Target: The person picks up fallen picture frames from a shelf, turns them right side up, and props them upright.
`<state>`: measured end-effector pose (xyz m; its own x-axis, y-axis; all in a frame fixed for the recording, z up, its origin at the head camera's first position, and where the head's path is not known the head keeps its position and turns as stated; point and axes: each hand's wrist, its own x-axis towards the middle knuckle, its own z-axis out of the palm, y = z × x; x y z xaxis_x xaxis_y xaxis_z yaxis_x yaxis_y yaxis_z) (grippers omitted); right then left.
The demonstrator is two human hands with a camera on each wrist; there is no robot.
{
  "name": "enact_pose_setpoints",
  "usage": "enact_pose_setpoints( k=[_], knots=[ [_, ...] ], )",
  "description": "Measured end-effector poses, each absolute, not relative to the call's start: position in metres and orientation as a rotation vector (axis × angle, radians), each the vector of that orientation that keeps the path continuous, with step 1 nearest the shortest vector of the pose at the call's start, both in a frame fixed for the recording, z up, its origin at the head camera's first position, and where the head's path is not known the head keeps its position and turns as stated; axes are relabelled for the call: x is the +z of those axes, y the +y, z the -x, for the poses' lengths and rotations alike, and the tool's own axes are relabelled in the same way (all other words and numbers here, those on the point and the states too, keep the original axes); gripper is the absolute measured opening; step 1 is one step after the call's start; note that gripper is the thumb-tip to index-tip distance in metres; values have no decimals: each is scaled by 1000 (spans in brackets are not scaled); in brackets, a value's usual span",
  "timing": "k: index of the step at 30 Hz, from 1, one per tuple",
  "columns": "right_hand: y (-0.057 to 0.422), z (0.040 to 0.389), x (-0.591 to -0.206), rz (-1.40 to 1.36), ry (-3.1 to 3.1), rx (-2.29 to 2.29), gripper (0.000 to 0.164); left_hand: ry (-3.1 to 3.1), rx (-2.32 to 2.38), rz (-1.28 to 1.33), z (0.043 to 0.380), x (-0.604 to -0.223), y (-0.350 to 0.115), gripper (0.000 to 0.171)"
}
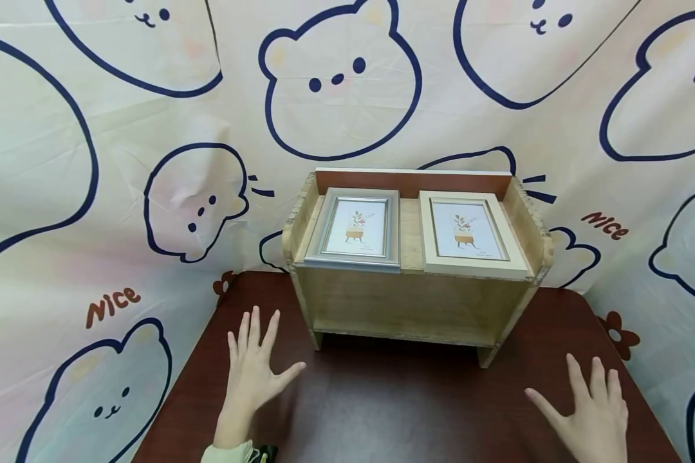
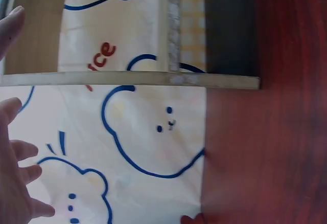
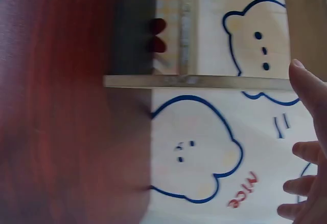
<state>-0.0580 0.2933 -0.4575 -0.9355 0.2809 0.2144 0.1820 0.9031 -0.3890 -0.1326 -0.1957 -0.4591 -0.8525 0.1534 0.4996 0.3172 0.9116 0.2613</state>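
Two hands, neither loaded. Left hand: grip wide, fingers spread straight above the bench, holding nothing. Right hand: grip equally wide, thumb pointing inward, nothing held. Both appear apart from the shelf in the head view; the spread reads as a relaxed, ready pose, one hand for each side.

Shelf stands upright toward the far end of the bench, facing the person, roughly between the hands' lines – a position that probably suits reaching it from either side. Its raised sides and brown back rail border the upper level, presumably to stop things sliding off.

On that level: silver frame at left, cream frame at right, side by side with a gap. Their prints face the person right way up, likely for viewing. Lower edges sit at the shelf's front; whether the frames lie flat or lean back, cannot tell.

Printed cloth hangs behind – perhaps a screen.
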Motion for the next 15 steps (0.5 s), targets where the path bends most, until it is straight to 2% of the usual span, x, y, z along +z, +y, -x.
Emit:
enact_pose_setpoints(
  k=[15],
  knots=[
    [276, 71, -383, 47, -2530, 650, 81, -2311, -612, 497, 143, -395, -184, 93]
  ],
)
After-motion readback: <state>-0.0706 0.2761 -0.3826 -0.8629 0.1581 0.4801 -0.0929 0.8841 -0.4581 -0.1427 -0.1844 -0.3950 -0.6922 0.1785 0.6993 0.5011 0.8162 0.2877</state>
